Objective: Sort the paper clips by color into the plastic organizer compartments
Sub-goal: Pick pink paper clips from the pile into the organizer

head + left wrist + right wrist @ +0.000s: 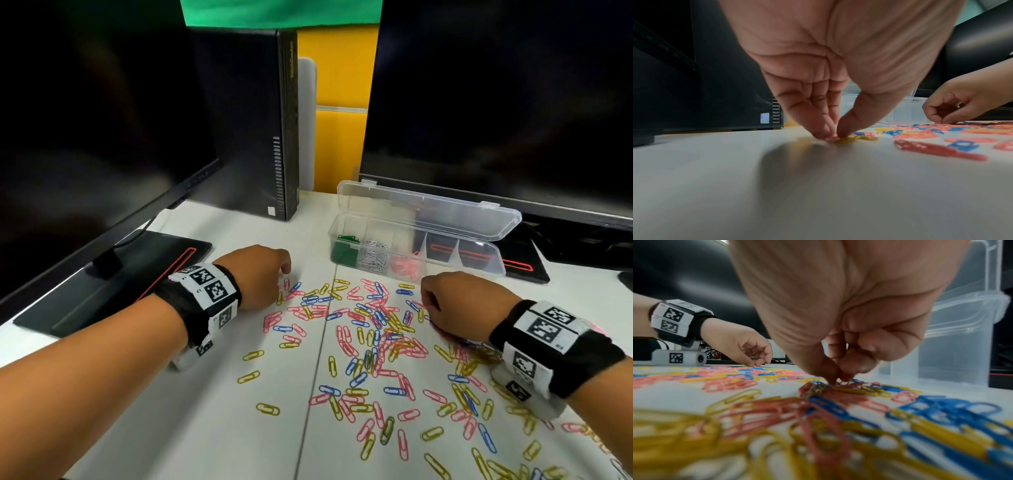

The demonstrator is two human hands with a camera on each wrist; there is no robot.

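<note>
Pink, yellow and blue paper clips [373, 342] lie scattered on the white table. The clear plastic organizer [479, 263] stands open behind them; its leftmost compartments hold green clips [344, 248], white clips [374, 255] and pink clips [407, 268]. My left hand [286, 272] is at the pile's far left edge, where thumb and forefinger pinch a pink clip [831, 138] that lies on the table beside a yellow clip [846, 140]. My right hand [424, 303] is at the pile's right side, and its fingertips [831, 380] pinch a pink clip [842, 383] in the heap.
Two dark monitors stand at the left and right, with a black computer tower [253, 120] between them. The left monitor's flat base [113, 274] lies by my left wrist. The organizer's lid [428, 209] leans back toward the right monitor. A seam [318, 342] runs down the table.
</note>
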